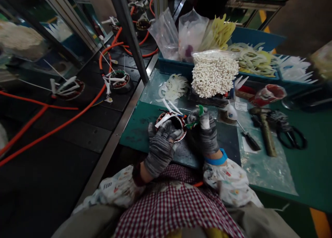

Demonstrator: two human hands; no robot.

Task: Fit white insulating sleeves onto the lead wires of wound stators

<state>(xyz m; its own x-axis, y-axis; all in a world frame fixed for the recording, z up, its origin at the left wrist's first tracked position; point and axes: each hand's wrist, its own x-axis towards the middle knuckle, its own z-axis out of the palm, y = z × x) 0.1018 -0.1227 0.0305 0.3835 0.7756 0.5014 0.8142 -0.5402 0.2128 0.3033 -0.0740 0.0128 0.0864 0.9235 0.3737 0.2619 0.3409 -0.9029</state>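
Observation:
My left hand [162,144], in a grey knitted glove, is closed over the near side of a motor stator [183,128]. The stator is a ring with reddish-brown windings, and white sleeved leads [169,110] stick out at its far side. Just right of it, my right hand [208,132], gloved with white wrapping on a finger, pinches a thin green piece [201,110]. Part of that piece shows below the fingers beside the stator; its exact kind is unclear. A dark work pad [228,144] lies beneath.
White tubes fill a bag [215,74] at the back, before blue bins [176,66] of plastic strips. To the right lie a screwdriver [250,139], a hammer [267,134] and scissors [292,136]. Left, a conveyor [94,134] carries several stators and orange cables [85,125].

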